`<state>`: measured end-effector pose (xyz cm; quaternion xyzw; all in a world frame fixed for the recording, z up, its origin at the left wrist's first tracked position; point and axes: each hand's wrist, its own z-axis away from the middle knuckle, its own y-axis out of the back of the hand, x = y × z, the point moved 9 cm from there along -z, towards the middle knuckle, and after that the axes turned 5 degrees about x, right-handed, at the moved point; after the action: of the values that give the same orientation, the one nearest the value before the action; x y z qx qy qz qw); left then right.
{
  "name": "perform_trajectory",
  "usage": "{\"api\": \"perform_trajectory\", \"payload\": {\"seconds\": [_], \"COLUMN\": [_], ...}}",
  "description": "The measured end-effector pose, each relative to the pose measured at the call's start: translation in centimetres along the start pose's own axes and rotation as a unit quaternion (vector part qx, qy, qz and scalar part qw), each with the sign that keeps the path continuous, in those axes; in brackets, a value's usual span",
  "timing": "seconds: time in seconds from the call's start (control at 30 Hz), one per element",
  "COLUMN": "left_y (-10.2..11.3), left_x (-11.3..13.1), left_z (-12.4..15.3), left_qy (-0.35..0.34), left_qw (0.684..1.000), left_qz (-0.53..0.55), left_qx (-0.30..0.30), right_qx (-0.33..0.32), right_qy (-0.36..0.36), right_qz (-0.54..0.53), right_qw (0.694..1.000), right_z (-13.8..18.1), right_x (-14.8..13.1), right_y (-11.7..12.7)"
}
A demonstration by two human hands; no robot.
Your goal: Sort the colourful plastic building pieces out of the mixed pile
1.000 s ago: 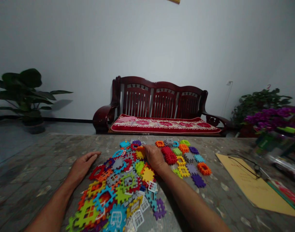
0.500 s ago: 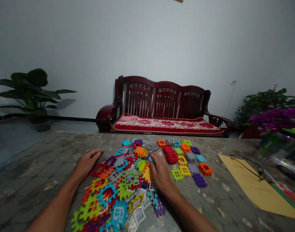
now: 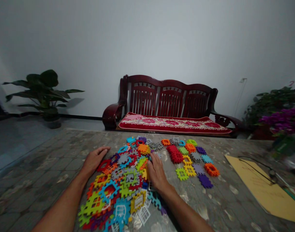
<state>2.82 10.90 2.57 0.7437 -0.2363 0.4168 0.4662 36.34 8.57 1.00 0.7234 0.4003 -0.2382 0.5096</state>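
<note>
A heap of flat plastic building pieces with notched edges [image 3: 123, 207] spreads over the table between my forearms, in blue, green, yellow, red, orange and grey. My left hand [image 3: 95, 159] rests on the tabletop at the heap's left edge, near a red piece [image 3: 104, 165], fingers loosely extended and holding nothing. At the heap's right edge lies my right hand [image 3: 157, 170], palm down with fingers stretched forward. Its thumb side touches a yellow piece [image 3: 145, 174], partly covered by the hand. White window frames [image 3: 144, 215] lie at the near end.
Right of my right hand, more pieces sit in loose rows, including a red stack [image 3: 174, 154] and a purple square [image 3: 205, 181]. Farther right are a yellow envelope [image 3: 261, 187] and a dark cord-like object [image 3: 256, 170]. A wooden bench [image 3: 171, 100] stands behind the table [image 3: 72, 145].
The view has turned slightly left, so the scene sits farther right. Relative to the heap, my right hand has shifted a little left and towards me. My left hand stays by the heap's edge.
</note>
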Motion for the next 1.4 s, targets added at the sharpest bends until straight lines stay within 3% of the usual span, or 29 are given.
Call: {"api": "perform_trajectory", "payload": {"seconds": [0.17,0.33,0.53,0.8,1.07,1.4], "left_y": [0.0,-0.1,-0.1,-0.1,0.0,0.1], "left_x": [0.0,-0.2,0.2,0.0,0.3,0.5], "left_z": [0.1,0.1,0.3,0.1,0.1,0.1], "left_qy": [0.009,0.015,0.019,0.008,0.005,0.007], "left_qw": [1.000,0.999,0.999,1.000,1.000,0.999], "left_qz": [0.025,0.038,0.036,0.017,-0.006,-0.035], "left_qx": [0.005,0.010,0.008,0.008,0.011,0.008], "right_qx": [0.036,0.092,0.053,0.059,-0.032,-0.023], "right_qy": [-0.044,-0.054,-0.042,0.024,0.076,0.080], "right_qz": [-0.096,-0.090,-0.165,-0.037,0.072,0.062], "right_qw": [0.994,0.990,0.984,0.997,0.994,0.995], "right_z": [-0.8,-1.0,-0.2,0.1,0.7,0.7], "right_x": [0.7,2.7,2.1,-0.8,-3.2,-3.1], "right_y": [1.4,4.1,3.3,4.6,3.1,3.1]}}
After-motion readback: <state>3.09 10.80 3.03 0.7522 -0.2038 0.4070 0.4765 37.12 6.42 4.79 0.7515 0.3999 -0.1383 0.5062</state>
